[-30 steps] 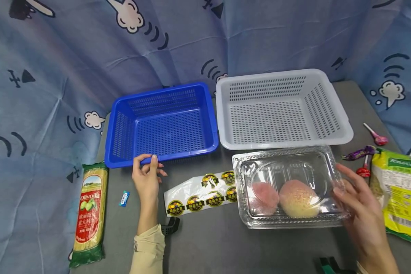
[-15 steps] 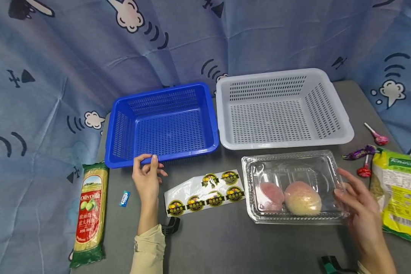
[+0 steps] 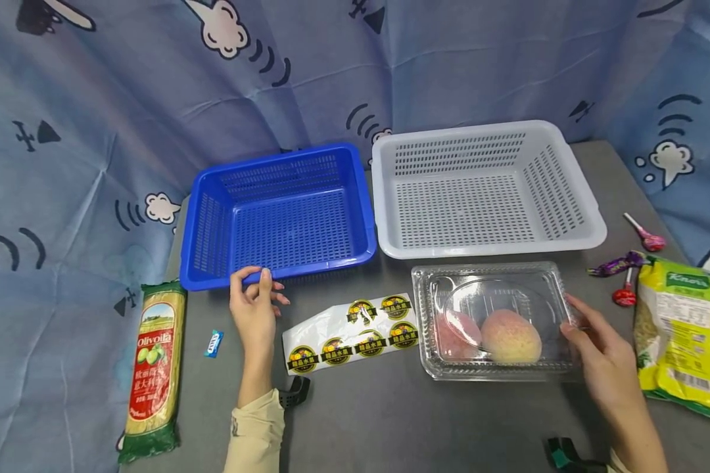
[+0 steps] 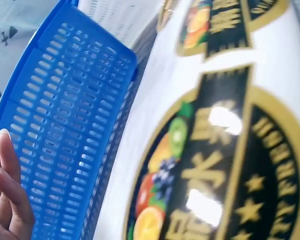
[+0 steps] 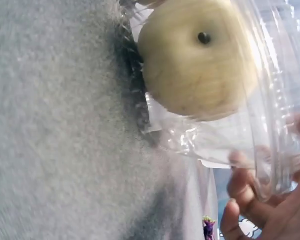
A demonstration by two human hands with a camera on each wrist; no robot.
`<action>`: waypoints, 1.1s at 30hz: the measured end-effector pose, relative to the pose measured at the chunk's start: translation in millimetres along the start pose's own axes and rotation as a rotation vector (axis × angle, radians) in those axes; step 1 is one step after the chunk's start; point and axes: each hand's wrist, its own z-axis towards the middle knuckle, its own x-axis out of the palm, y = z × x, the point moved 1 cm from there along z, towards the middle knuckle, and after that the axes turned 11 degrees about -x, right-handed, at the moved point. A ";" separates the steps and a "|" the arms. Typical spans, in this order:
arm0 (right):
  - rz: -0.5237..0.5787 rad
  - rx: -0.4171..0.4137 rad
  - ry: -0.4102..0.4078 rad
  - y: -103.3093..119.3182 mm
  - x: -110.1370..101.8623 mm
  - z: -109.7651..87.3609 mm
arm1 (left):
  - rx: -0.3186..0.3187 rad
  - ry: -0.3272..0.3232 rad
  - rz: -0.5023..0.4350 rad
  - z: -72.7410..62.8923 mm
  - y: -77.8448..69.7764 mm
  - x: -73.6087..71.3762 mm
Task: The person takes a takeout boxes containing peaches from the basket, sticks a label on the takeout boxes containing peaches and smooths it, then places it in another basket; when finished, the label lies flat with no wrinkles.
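My right hand [image 3: 606, 361] grips the right end of a clear plastic clamshell box [image 3: 547, 328], thumb on top. The box's lid is down, and two pink-yellow peaches [image 3: 511, 336] lie inside; in the right wrist view the yellow end of one peach [image 5: 190, 70] shows through the plastic. My left hand [image 3: 254, 309], fingers loosely bent, is at the front rim of the blue basket [image 3: 307, 268], holding nothing visible. Between the hands lies a white sheet of round fruit stickers [image 3: 352, 335], its left end beside my left wrist.
A white basket [image 3: 491, 252] stands right of the blue one. At left are a spaghetti pack [image 3: 154, 368] and a small blue candy [image 3: 213, 343]. On the right are a yellow Knorr bag [image 3: 686, 328], two lollipops [image 3: 653, 242] and a purple-wrapped candy [image 3: 618, 264].
The box shifted right and became more level, then moved back left a little with my right hand. The sticker sheet's right end came into view. My left hand stayed in place.
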 end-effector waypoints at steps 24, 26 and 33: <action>-0.092 0.013 -0.252 21.7 6.8 3.9 | 0.190 -0.056 0.494 -63.6 13.7 11.4; -0.083 -0.059 -0.309 26.0 8.0 3.6 | 0.180 -0.019 0.526 -63.3 16.3 14.9; -0.002 -0.200 -0.374 40.2 18.2 3.0 | 0.204 0.156 0.790 -63.2 26.9 25.8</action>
